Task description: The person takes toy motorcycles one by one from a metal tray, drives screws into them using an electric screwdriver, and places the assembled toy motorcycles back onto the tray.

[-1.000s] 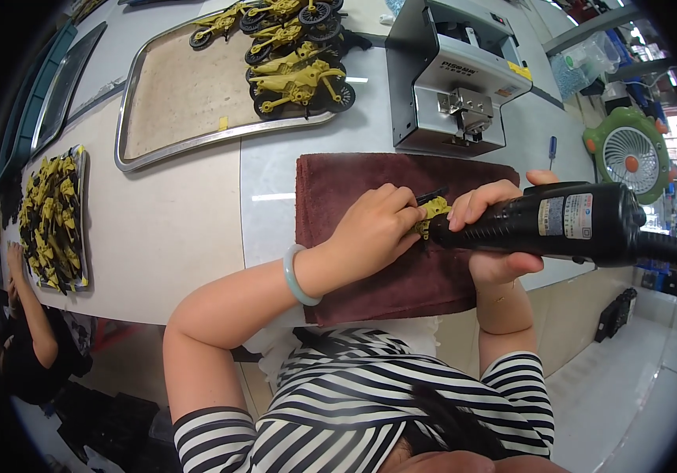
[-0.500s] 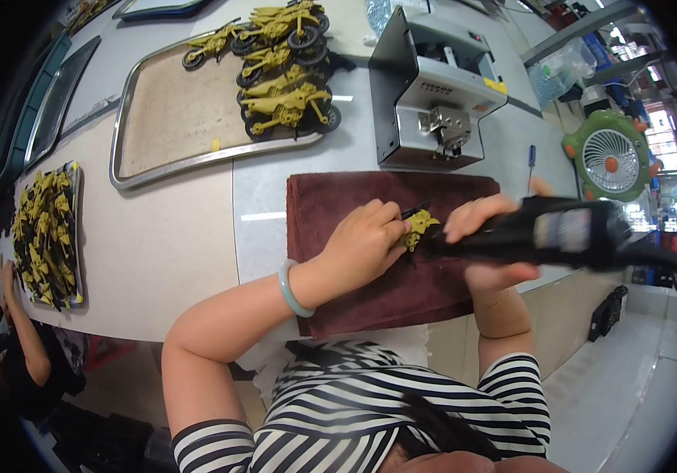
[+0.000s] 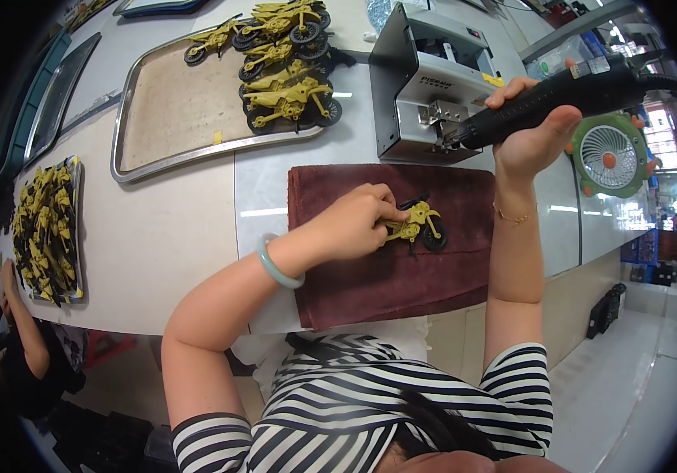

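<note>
My left hand [image 3: 362, 221] grips a yellow toy motorcycle [image 3: 411, 224] lying on a folded maroon cloth [image 3: 354, 296]. Its fingers cover the rear part, while a black wheel shows on the right side. In my right hand [image 3: 534, 142] is a black electric screwdriver [image 3: 547, 96], held almost level with the thumb along its near side. The tool's tip meets the small metal outlet block on the front of a grey screw feeder [image 3: 421, 98], just beyond the cloth.
A metal-rimmed tray [image 3: 173, 169] at the back left carries several more toy motorcycles [image 3: 291, 98]. Another tray piled with yellow and black parts [image 3: 45, 229] sits far left, near another person's arm [image 3: 27, 331]. A green fan [image 3: 610, 158] stands at the right.
My right hand has carried the screwdriver up and away from the toy motorcycle to the screw feeder. The toy's front wheel has come into sight, with my left hand still on the toy.
</note>
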`<state>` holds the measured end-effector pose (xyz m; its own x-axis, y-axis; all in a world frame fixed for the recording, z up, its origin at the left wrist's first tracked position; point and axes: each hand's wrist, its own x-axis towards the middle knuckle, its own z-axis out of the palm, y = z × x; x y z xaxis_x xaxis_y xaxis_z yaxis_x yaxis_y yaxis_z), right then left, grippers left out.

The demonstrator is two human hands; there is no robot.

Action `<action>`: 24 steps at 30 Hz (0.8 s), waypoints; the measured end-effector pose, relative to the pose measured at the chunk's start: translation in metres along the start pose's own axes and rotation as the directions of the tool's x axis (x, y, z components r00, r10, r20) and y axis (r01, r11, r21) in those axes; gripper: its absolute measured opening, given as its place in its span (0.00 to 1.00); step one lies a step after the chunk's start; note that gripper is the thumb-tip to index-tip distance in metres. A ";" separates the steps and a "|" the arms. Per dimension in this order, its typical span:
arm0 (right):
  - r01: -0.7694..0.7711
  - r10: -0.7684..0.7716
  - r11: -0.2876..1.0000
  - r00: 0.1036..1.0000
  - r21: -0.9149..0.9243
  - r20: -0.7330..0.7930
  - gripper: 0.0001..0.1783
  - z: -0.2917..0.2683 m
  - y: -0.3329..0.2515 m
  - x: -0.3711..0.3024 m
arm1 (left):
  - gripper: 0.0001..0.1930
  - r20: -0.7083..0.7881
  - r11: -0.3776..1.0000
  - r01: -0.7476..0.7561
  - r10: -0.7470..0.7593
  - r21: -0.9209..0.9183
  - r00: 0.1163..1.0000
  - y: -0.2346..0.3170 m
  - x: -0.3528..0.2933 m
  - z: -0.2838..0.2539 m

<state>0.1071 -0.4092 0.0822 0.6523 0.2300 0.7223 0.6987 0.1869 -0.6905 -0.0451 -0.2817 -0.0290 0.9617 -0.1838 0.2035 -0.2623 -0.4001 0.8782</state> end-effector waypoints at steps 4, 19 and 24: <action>-0.213 0.201 0.941 0.977 0.264 0.074 0.51 0.005 -0.032 -0.034 | 0.20 0.171 1.000 -0.004 0.006 -0.012 0.985 -0.006 0.002 -0.008; -0.315 0.205 0.896 0.918 0.314 0.338 0.57 0.025 -0.062 -0.112 | 0.17 0.130 1.000 -0.019 0.020 -0.004 0.991 -0.012 -0.001 -0.001; -0.315 0.155 0.885 0.894 0.343 0.420 0.49 0.024 -0.057 -0.114 | 0.14 0.146 0.999 -0.019 0.015 0.026 0.989 -0.009 -0.001 -0.002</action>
<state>-0.0144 -0.4236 0.0383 0.5679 0.6362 0.5223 0.3122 0.4206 -0.8518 -0.0436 -0.2764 -0.0369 0.9356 -0.3190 0.1512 -0.2824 -0.4193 0.8628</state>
